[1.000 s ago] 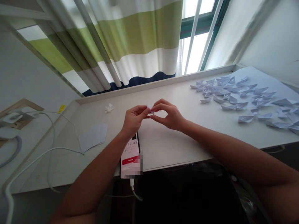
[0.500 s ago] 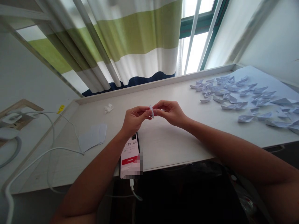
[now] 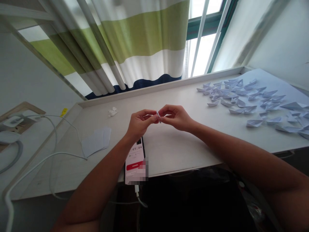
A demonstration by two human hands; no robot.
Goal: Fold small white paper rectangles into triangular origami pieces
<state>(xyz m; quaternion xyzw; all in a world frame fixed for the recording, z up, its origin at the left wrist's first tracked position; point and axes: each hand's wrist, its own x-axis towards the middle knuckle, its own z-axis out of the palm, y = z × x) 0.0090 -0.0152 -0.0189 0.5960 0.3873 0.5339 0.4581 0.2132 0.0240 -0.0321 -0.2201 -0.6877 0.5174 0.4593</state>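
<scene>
Left hand (image 3: 139, 122) and right hand (image 3: 177, 118) are coming close together at the fingertips, both pinching a small folded paper (image 3: 158, 116) above the tabletop (image 3: 178, 153). A phone (image 3: 134, 158) is lying on the near side of the left hand, partly under that forearm. Paper sheets (image 3: 95, 141) are resting left of the hands; many paper boats (image 3: 241, 110) are sitting well to their right.

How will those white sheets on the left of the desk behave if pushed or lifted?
The white sheets will probably be light and bend easily, since they look thin. They overlap unevenly with no visible clip, so they may slide apart when pushed. Lying flat on the desk, they could be awkward to lift by an edge.
</scene>
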